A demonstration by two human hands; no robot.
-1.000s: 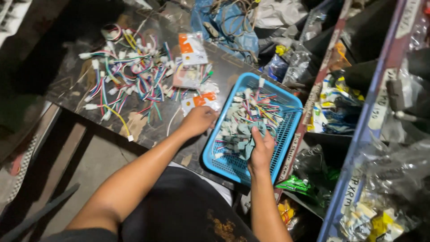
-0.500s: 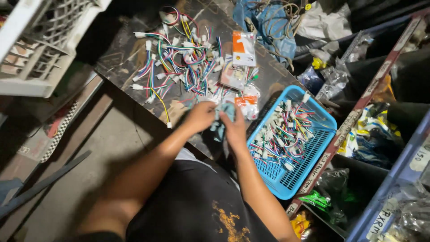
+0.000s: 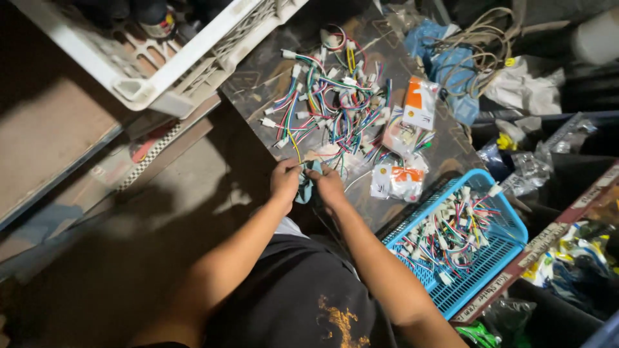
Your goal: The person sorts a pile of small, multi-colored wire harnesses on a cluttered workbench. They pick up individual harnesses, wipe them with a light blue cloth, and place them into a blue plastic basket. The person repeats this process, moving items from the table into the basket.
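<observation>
A white plastic crate (image 3: pixel 174 61) is sitting at the upper left, overhanging the dark surface (image 3: pixel 258 84). At the surface's near edge the left hand (image 3: pixel 285 178) is gripping a small pale blue-green bundle (image 3: pixel 307 187), its fingers curled and pinching it from the left. The right hand (image 3: pixel 329 183) is meeting it, fingers pressed together on the same bundle. Just beyond, a heap of coloured wire connectors (image 3: pixel 335 106) is lying loose, with orange-and-white packets (image 3: pixel 420 103) beside it. A blue basket (image 3: pixel 471 241) of more connectors is resting to the right.
</observation>
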